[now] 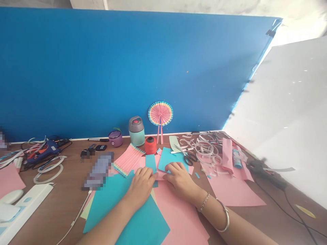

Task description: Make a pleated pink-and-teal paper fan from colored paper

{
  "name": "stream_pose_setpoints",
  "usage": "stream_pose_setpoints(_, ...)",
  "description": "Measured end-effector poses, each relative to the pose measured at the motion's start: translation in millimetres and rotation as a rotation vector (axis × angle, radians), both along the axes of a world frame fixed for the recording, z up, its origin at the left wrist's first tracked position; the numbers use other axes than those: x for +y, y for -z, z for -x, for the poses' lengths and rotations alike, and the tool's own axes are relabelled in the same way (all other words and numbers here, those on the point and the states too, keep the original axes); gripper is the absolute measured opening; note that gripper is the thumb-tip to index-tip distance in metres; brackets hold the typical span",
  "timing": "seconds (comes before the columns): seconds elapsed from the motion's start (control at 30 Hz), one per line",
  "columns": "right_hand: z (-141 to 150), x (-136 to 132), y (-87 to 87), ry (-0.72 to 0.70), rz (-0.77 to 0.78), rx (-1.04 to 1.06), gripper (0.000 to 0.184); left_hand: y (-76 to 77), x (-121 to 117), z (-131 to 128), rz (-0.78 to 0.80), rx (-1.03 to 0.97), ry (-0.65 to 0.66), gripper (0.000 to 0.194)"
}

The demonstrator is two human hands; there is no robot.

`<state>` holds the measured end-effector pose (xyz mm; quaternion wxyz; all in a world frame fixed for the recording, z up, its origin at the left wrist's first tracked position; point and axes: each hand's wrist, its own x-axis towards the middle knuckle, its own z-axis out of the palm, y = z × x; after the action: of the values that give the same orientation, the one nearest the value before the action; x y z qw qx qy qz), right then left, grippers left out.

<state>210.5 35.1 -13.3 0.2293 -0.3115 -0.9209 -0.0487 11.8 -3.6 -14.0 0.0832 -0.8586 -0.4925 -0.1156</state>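
Observation:
My left hand [143, 184] is closed, its fingers bent over a small pink paper piece [160, 175] beside a narrow teal paper strip [150, 162]. From the other side my right hand [180, 178] grips the same pink piece between thumb and curled fingers; the fingertips are partly hidden. Beneath my left forearm lies a large teal sheet [150, 224], next to large pink sheets [181, 217]. A folded pink paper [129, 159] with striped edges lies just beyond my left hand. Black-handled scissors [189, 158] rest on a teal piece [167, 158] beyond my right hand.
At the back stand a round pleated paper fan [160, 114], a teal-and-grey flask [137, 132], a red container [150, 146] and a purple pot [115, 139]. Curled white strips [205, 148] and a glue stick [237, 159] lie right. A power strip [28, 207] and glue gun [47, 151] are left.

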Motion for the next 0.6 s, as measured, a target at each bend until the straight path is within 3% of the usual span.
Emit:
stream_pose_setpoints(0.27,-6,-1,-9.5,0.059,0.077,-0.221,0.027,-4.1,-1,4,0.063,-0.019,-0.057,0.017)
stream_pose_setpoints(0.43,-9,0,-9.3,0.06,0.121,-0.209,0.024,-6.2,-2,6,0.083,-0.002,-0.041,0.021)
stream_pose_setpoints(0.6,2,-1,1.2,-0.055,0.022,-0.144,0.023,-3.8,-3,2,0.081,-0.003,0.014,0.021)
